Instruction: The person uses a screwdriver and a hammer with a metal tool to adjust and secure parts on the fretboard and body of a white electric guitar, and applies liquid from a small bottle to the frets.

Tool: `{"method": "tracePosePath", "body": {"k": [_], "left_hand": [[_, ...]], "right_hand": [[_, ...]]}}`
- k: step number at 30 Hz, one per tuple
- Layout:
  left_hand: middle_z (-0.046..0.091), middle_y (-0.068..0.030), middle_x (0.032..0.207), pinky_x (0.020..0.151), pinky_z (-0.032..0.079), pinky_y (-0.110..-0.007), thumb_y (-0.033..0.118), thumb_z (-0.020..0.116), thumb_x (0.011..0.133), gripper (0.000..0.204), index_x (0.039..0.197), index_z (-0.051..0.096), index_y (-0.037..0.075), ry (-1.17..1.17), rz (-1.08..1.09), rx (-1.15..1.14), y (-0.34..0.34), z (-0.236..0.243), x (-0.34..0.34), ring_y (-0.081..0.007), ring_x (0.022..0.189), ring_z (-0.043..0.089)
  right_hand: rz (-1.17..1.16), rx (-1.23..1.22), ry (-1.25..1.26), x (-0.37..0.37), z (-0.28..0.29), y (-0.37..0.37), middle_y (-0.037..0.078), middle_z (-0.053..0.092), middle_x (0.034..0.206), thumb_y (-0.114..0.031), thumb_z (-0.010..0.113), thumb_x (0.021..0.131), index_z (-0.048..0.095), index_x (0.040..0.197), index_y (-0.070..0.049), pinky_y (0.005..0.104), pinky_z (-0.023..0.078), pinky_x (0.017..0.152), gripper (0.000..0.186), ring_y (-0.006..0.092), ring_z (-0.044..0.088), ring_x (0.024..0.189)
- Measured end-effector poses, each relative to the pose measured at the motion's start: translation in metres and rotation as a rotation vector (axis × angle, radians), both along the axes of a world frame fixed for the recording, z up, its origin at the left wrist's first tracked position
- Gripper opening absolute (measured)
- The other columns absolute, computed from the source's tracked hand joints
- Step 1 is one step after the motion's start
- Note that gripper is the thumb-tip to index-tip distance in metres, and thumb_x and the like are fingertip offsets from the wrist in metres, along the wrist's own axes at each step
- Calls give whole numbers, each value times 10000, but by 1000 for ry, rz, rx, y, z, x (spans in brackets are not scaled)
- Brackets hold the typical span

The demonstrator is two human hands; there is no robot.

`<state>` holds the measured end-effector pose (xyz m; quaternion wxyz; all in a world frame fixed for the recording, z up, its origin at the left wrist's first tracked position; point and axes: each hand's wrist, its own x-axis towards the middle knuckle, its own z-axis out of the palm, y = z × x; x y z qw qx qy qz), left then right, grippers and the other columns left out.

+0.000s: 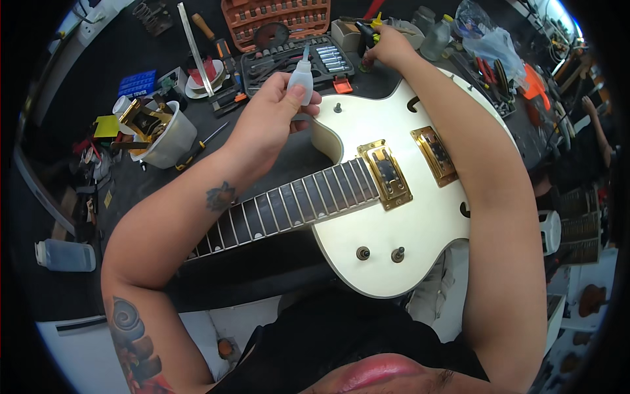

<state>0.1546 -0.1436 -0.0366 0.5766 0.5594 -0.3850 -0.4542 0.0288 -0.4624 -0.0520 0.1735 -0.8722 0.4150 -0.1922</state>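
Note:
A small white squeeze bottle with a thin pointed nozzle stands upright in my left hand, its fingers and thumb closed round it. Below and right of that hand lies a cream electric guitar, body toward me, with gold-framed pickups and a dark fretted neck running under my left forearm. My right arm stretches across the body to the far side. There my right hand is closed on a black-and-yellow object, partly hidden by the fingers; its exact kind is unclear.
Beyond the guitar sit a socket set case and an orange tray. At left are a white tub of gold hardware, a screwdriver and a clear container. A glass bottle and tools occupy the far right. Another person's arm shows there.

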Motion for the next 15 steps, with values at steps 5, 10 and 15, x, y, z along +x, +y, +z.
{"method": "tracePosePath", "body": {"k": [5, 10, 15], "left_hand": [[640, -62, 1217, 998, 455, -378, 343, 465, 1127, 321, 1280, 537, 70, 13, 18, 1, 1, -1, 0, -156, 1097, 585], [637, -71, 1224, 989, 462, -371, 349, 487, 1119, 349, 1301, 528, 55, -1, 22, -13, 2, 4, -4, -159, 1091, 587], [638, -90, 1224, 968, 465, -354, 266, 522, 1095, 339, 1333, 513, 25, 22, 47, -19, 4, 7, -6, -163, 1080, 591]], "right_hand": [[-25, -7, -54, 5, -1, 8, 187, 753, 1123, -199, 895, 683, 597, 1417, -23, 384, 556, 937, 812, 294, 731, 1047], [-45, -37, -64, -9, 11, 9, 167, 769, 1057, -257, 871, 693, 627, 1357, -5, 377, 571, 905, 751, 272, 743, 1006], [-7, -66, -122, -47, 25, 19, 158, 751, 1106, -388, 792, 809, 665, 1248, 3, 388, 551, 904, 601, 289, 724, 1016]]}}
